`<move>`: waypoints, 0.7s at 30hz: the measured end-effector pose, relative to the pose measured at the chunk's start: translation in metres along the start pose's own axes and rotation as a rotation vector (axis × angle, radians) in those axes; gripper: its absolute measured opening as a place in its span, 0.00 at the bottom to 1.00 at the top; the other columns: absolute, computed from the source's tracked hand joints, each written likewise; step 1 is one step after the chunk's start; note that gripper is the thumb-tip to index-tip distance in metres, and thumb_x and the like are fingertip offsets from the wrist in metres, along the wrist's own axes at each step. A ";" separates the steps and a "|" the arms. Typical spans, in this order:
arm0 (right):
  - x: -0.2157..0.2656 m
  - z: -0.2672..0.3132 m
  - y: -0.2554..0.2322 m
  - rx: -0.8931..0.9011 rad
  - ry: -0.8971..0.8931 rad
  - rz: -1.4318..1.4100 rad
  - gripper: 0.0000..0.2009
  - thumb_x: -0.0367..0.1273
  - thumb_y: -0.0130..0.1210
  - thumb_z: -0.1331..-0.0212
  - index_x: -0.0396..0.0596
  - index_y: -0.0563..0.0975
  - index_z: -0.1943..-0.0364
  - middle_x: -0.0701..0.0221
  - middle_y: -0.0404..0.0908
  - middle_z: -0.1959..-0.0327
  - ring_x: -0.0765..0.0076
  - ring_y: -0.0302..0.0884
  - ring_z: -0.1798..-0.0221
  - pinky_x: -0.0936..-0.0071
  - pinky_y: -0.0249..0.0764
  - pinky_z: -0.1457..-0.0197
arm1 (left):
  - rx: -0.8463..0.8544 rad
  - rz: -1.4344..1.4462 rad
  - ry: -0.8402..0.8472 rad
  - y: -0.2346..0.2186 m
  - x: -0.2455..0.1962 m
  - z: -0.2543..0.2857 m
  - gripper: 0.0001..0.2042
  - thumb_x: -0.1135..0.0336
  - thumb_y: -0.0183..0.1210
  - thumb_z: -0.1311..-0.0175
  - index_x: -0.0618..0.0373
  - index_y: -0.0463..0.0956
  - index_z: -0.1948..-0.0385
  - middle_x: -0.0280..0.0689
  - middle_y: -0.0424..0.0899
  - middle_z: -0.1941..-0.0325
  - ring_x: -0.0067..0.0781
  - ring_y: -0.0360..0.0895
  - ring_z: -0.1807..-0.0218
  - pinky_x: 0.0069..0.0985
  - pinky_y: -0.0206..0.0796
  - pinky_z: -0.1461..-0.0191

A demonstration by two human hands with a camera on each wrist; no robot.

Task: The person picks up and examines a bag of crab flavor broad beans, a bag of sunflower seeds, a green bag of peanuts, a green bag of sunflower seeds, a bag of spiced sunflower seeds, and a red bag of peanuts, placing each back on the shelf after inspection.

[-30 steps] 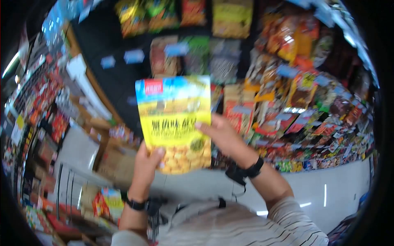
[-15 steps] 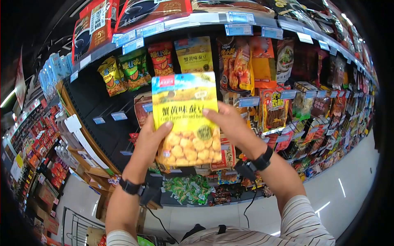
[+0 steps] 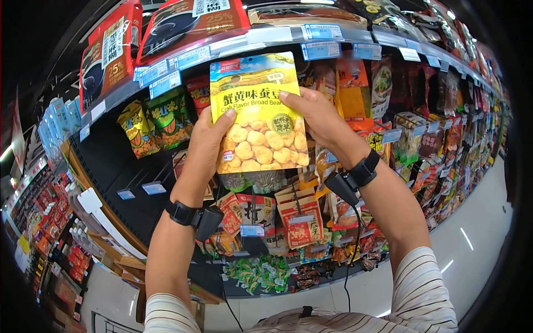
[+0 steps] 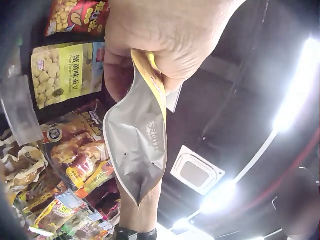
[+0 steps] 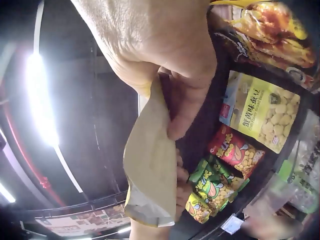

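A yellow and blue pouch of crab flavor broad beans is held upright, its printed front toward the head camera. The left hand grips its left edge, thumb on the front. On the right edge the right hand pinches it, thumb over the printed words. From the left wrist view, the pouch's grey underside hangs below the left hand. The right wrist view has the right hand on the pouch, fingers behind it. A matching pouch hangs on the rack.
Above the held pouch runs a shelf edge with price tags and large red bags. Small snack bags hang at the left, more packets below. Green-wrapped sweets lie on the bottom shelf. Part of a wire cart shows at lower left.
Both hands have raised the pouch toward the upper shelf edge, and it now covers the matching pouch in the head view. The head view has shifted, showing more of the lower packets.
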State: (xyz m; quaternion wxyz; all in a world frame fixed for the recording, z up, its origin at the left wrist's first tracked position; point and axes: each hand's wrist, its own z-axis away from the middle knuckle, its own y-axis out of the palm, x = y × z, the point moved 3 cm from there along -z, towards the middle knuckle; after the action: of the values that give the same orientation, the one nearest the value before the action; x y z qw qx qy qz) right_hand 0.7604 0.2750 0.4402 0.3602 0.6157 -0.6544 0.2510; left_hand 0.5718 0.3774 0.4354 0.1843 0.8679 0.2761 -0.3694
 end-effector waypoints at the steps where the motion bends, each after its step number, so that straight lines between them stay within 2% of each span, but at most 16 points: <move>1: 0.003 -0.002 0.000 0.010 -0.005 0.001 0.18 0.35 0.53 0.31 0.33 0.73 0.46 0.61 0.81 0.50 0.73 0.82 0.53 0.75 0.80 0.51 | -0.001 -0.004 0.004 0.000 -0.001 -0.002 0.20 0.66 0.59 0.32 0.69 0.65 0.46 0.44 0.79 0.50 0.28 0.81 0.54 0.24 0.76 0.51; 9: -0.005 -0.015 -0.001 0.006 -0.006 -0.057 0.17 0.34 0.53 0.31 0.32 0.74 0.47 0.61 0.83 0.53 0.73 0.83 0.56 0.76 0.80 0.53 | -0.025 -0.114 0.015 -0.006 0.004 -0.011 0.19 0.63 0.57 0.30 0.68 0.67 0.47 0.42 0.80 0.52 0.24 0.81 0.56 0.22 0.76 0.54; 21: -0.011 -0.022 -0.004 0.029 0.007 0.018 0.18 0.36 0.54 0.31 0.35 0.74 0.46 0.63 0.82 0.52 0.74 0.82 0.54 0.75 0.80 0.51 | -0.047 -0.059 0.001 -0.010 0.012 -0.010 0.20 0.64 0.57 0.31 0.69 0.66 0.46 0.43 0.80 0.51 0.25 0.81 0.55 0.23 0.76 0.53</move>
State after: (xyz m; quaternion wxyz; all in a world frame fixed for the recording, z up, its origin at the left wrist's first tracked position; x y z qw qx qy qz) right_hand 0.7683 0.2989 0.4446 0.3511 0.6142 -0.6549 0.2657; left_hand 0.5786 0.3949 0.4319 0.1933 0.8551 0.3104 -0.3676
